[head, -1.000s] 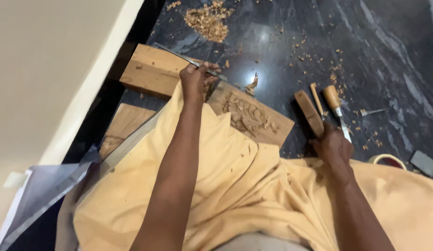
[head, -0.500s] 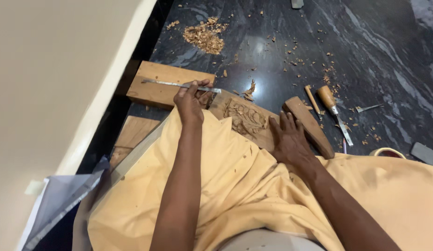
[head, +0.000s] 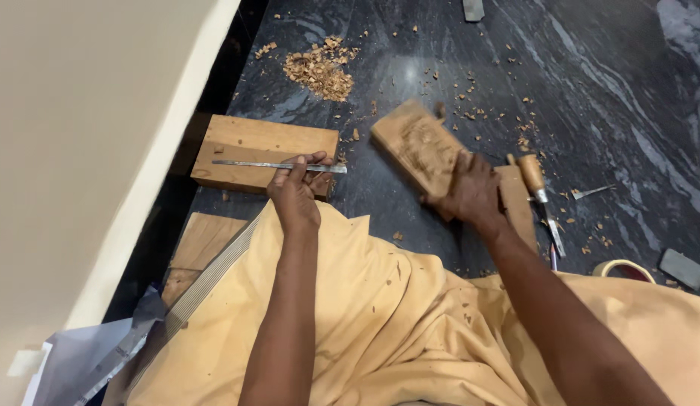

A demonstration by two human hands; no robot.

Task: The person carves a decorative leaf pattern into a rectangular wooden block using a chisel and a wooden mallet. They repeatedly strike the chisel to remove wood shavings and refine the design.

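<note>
The left hand [head: 296,189] pinches a thin metal chisel [head: 278,165] flat across a plain wood block [head: 252,146] on the left. The right hand [head: 470,192] grips the near end of a carved wood panel [head: 417,146], tilted off the dark floor [head: 628,113]. The panel could slip from that one-ended grip — shavings litter the stone. The right fingertips are hidden, probably curled underneath.

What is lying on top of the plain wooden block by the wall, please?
A slim metal chisel lies across the plain wooden block, gripped at one end by the left hand. That hand covers the block's near right corner, so anything there is hidden.
</note>
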